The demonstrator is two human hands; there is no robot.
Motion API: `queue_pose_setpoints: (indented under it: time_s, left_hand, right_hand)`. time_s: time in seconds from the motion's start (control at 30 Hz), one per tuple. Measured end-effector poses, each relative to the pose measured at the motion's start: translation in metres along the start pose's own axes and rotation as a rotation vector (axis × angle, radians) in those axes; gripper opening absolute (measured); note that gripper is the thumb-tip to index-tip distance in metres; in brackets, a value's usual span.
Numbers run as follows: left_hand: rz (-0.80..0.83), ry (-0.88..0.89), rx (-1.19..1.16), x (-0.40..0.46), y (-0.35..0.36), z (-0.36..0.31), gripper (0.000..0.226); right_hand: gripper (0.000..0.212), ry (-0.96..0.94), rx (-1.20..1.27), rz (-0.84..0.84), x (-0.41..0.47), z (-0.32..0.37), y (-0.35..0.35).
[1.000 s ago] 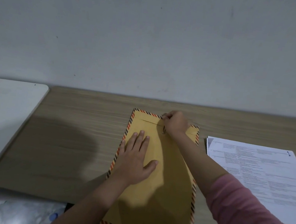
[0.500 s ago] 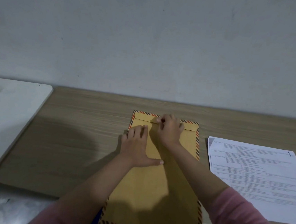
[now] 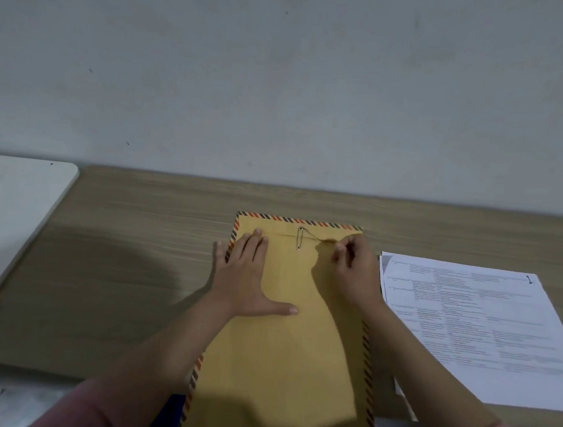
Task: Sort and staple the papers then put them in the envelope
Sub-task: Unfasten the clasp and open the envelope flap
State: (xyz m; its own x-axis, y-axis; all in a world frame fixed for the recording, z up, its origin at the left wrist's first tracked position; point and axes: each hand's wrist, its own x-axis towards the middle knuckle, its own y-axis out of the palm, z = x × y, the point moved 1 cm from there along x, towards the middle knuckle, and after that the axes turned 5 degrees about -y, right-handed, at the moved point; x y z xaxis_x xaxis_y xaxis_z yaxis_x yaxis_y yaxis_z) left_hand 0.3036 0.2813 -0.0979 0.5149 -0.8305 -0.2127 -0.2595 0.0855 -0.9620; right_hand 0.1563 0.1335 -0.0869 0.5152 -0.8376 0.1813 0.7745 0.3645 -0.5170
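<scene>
A brown envelope (image 3: 294, 352) with a striped border lies lengthwise on the desk, its near end hanging over the front edge. Its flap is folded down, and a thin string (image 3: 315, 236) runs right from the metal clasp (image 3: 299, 238). My right hand (image 3: 353, 272) pinches the end of that string near the envelope's top right corner. My left hand (image 3: 246, 278) lies flat on the upper left part of the envelope, fingers spread. A stack of printed papers (image 3: 485, 329) lies to the right of the envelope, with a clip or staple at its far right corner.
The wooden desk (image 3: 130, 267) stands against a plain grey wall. A white tabletop (image 3: 5, 214) adjoins it on the left. Something blue shows under the envelope's near left corner (image 3: 169, 419).
My right hand has moved from the clasp out to the right, drawing the string with it. My left hand has slid to the envelope's upper left edge.
</scene>
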Motion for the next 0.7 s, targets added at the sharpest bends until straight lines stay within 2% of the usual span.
queue_pose_setpoints:
  time_s: [0.07,0.17,0.33,0.47,0.6,0.7]
  left_hand:
    - [-0.065,0.065,0.034,-0.003,-0.007,0.005,0.141]
    - [-0.221,0.13,0.033,-0.001,-0.006,0.011,0.116]
    - [-0.091,0.144,0.017,0.003,0.013,0.012,0.106]
    - [-0.073,0.148,0.038,0.006,0.014,0.013,0.106]
    - [-0.079,0.164,0.032,0.006,0.016,0.014,0.107]
    - [-0.088,0.167,0.018,0.007,0.017,0.015,0.107]
  right_hand:
    - [0.008,0.022,0.015,-0.03,0.011,0.002,-0.01]
    - [0.007,0.019,0.062,-0.024,0.022,0.007,-0.017]
    - [0.004,0.033,0.023,0.084,0.029,0.009,-0.009]
    - [0.007,0.003,-0.107,0.197,0.031,0.004,-0.007]
    - [0.004,-0.16,-0.357,0.363,0.039,0.003,-0.009]
    - [0.017,-0.228,-0.466,0.396,0.048,0.007,-0.013]
